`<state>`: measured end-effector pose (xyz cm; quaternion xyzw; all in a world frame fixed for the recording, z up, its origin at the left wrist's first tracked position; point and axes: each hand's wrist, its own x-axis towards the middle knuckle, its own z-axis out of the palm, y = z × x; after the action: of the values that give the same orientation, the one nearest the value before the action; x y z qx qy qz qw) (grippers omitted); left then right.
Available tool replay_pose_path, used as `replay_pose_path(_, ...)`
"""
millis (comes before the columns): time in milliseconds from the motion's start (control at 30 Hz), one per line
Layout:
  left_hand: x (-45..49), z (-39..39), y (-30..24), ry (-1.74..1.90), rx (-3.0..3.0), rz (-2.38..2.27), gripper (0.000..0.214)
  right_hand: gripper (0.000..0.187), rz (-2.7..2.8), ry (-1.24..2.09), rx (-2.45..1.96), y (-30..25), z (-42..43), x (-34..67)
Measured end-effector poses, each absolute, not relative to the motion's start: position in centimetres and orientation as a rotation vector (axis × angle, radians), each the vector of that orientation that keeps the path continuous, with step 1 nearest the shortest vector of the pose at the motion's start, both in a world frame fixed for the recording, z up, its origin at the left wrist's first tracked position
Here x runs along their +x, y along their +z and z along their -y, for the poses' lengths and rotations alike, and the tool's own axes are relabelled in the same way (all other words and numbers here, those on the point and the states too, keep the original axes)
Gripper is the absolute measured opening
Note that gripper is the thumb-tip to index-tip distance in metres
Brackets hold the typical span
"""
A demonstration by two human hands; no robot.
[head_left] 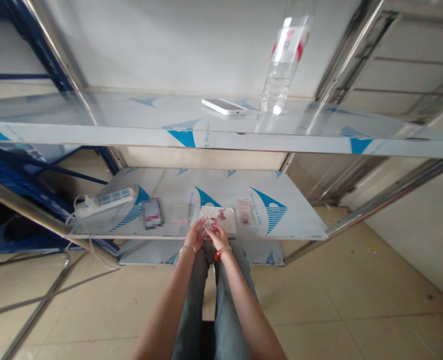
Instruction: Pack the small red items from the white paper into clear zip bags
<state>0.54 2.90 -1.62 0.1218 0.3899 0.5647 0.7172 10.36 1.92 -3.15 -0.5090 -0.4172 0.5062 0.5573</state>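
Pale floor tiles [311, 300] are showing around a lower shelf [236, 185] covered in grey film with blue arrow prints. At its front edge we are holding our left hand [195, 236] and right hand [219, 237] close together, fingers curled. Something tiny and reddish seems to be sitting between the fingertips, but it is too small and blurred, and we cannot tell whether either hand is gripping it. Just beyond, a white rectangular sheet [227, 225] is lying on the shelf, bearing dark red marks or pieces; our fingers are partly covering its near left corner. Beside it on the right, a clear flat packet with pinkish contents [245, 212] is lying; on the left, a small clear packet [179, 214] is nearly blending into the film. Farther left, pixelation is masking a dark rectangular item [153, 213], and a white power strip [111, 199] is lying beyond. On the upper shelf [131, 136], a white-edged phone [224, 106] is lying near a clear plastic bottle [287, 55], whose top the frame is cutting off.
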Motion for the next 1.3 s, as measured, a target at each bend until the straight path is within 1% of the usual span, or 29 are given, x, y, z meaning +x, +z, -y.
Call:
replay_pose_path(100,0.0,-2.9,-1.2,1.284,0.222,-0.902,0.017,0.035,0.979,1.302,-1.216,-2.8,-1.8,10.9)
replay_pose_path(200,-0.6,-2.9,-1.1,1.337,0.2,-0.944,0.014,0.032,1.012,1.319,-1.249,-2.6,-1.8,11.5)
replay_pose_path(300,-1.1,-2.9,-1.2,1.378,0.205,-0.962,0.013,0.033,1.049,1.311,-1.284,-2.3,-1.7,11.9)
replay_pose_path(467,-1.6,-3.0,-1.2,1.449,0.27,-1.026,0.023,0.035,1.092,1.267,-1.296,-1.8,-1.6,12.1)
replay_pose_path(633,-1.6,-2.8,-0.8,1.409,0.374,-1.118,0.029,0.035,1.171,1.251,-1.264,-1.6,-1.6,11.8)
replay_pose_path(900,-1.3,-2.8,-0.6,1.509,0.199,-1.065,0.013,0.039,1.158,1.279,-1.213,-1.6,-1.5,11.2)
replay_pose_path(967,-1.1,-2.8,-0.6,1.497,0.182,-1.035,0.013,0.039,1.128,1.266,-1.213,-1.6,-1.5,11.2)
replay_pose_path(1067,-0.8,-2.6,-0.6,1.429,0.233,-0.991,0.019,0.041,1.012,1.211,-1.236,-1.6,-1.6,11.4)
replay_pose_path(1200,-0.2,-2.3,-0.6,1.329,0.393,-1.005,0.023,0.046,0.853,1.093,-1.242,-1.5,-1.8,11.9)
replay_pose_path(1300,0.1,-2.1,-0.5,1.296,0.566,-1.069,0.027,0.049,0.873,1.035,-1.248,-1.6,-1.9,12.1)
